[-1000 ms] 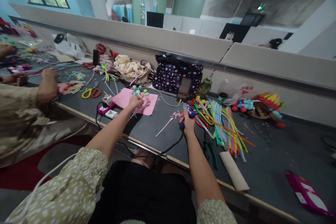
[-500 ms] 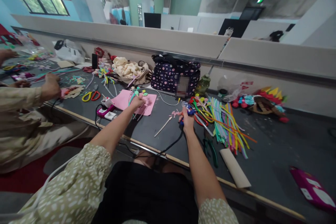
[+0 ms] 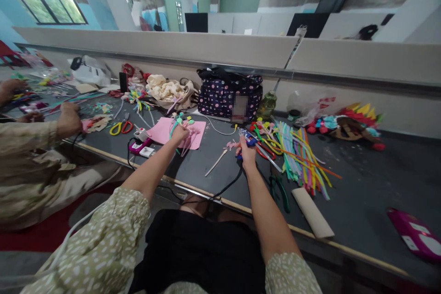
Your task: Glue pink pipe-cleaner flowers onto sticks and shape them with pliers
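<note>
My left hand is closed over a sheet of pink paper, with a bunch of pipe-cleaner flowers in pink, green and yellow at its fingers. Pink stems hang below the fingers; the exact grip is hidden. To the right, my right hand wraps round a blue hot glue gun with a clear stick reaching out behind it. Small pink pieces and a thin pale stick lie on the table just left of the glue gun.
Right of the glue gun are loose coloured pipe cleaners, green-handled pliers and a cardboard tube. A dotted bag stands behind. Scissors and a purple power strip lie left. A co-worker's arm rests farther left.
The view has shifted slightly. My left hand still holds the flowers and my right hand still grips the glue gun, with little visible movement of either.
</note>
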`<move>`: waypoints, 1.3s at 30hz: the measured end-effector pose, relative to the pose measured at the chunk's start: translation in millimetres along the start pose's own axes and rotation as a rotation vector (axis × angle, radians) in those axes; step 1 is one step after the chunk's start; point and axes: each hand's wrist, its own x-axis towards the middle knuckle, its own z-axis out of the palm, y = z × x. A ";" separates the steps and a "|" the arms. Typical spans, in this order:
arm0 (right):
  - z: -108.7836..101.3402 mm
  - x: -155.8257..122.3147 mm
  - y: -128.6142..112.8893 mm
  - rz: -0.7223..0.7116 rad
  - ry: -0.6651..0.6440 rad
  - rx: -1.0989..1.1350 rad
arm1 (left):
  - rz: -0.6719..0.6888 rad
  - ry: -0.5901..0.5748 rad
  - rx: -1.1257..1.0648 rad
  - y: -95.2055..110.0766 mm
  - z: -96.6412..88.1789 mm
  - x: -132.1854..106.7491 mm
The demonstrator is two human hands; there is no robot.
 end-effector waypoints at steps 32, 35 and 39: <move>-5.6 3.1 -14.6 -0.013 0.057 0.025 | 0.376 -0.547 0.460 42.5 111.4 -44.2; -5.6 3.2 -14.6 -0.015 0.063 -0.018 | 0.379 -0.469 0.466 44.2 112.3 -40.2; -7.6 4.2 -16.9 -0.029 0.101 -0.022 | 0.388 -0.577 0.518 41.2 120.1 -47.4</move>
